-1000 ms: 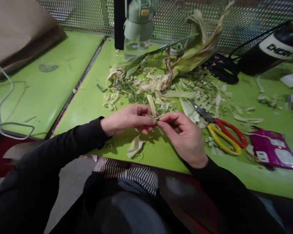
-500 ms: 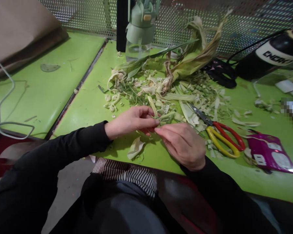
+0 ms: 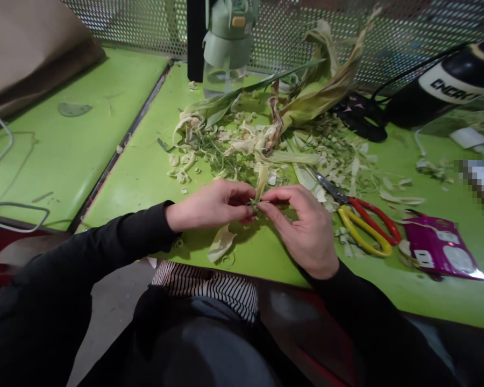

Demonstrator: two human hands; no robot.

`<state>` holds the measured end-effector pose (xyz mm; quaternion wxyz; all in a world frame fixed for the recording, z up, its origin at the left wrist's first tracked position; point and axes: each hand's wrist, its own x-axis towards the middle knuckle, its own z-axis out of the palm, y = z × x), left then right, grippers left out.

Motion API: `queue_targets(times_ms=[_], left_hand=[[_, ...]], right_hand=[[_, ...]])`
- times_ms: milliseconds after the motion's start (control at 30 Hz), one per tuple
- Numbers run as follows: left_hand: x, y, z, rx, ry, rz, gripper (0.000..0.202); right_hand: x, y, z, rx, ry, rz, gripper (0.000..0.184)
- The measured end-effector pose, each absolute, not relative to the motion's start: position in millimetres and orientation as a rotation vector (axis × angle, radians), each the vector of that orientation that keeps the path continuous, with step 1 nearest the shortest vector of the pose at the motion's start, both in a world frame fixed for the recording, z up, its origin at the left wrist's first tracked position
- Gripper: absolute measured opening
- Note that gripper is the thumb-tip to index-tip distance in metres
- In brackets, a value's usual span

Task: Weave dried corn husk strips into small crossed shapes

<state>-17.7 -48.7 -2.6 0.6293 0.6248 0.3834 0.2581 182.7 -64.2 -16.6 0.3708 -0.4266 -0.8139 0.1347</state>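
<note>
Hands [image 3: 213, 207] [image 3: 306, 228] pinch pale green, seemingly folded husk strip [image 3: 261, 188].

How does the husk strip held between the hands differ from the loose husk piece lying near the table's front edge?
The husk strip is narrow and stands up from the fingertips of the left hand and right hand; the loose husk piece is broader, curled and lies flat on the green table, below the left hand. The strip is pinched; the piece is untouched. Both are pale yellowish husk.

Red-and-yellow scissors [image 3: 363, 220] lie on the green tabletop [image 3: 145, 172]; a purple packet [image 3: 441, 247] sits beside them, a pale green bottle [image 3: 228, 45] stands behind the husk scraps [image 3: 266, 140].
</note>
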Motion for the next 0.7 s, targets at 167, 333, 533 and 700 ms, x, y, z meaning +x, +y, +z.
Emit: queue_targets(times_ms=[167,333,533,700], left_hand=[[-17.0,-49.6,-0.6,1.2,0.825,0.606,0.015],[-18.6,-47.2,-0.3,0.976,0.759,0.613,0.007],[-19.2,-47.0,-2.6,0.958,0.782,0.599,0.012],[-17.4,-47.9,-6.4,1.025,0.822,0.586,0.01]], right_hand=[[186.0,-60.7,-14.2,-1.236,-1.839,0.823,0.014],[197.9,-54.5,-10.9,-1.175,-1.726,1.08,0.018],[196.4,-58.7,-6.6,-1.06,-1.971,0.877,0.008],[191.5,-58.1,-7.1,-0.857,-2.202,0.563,0.01]])
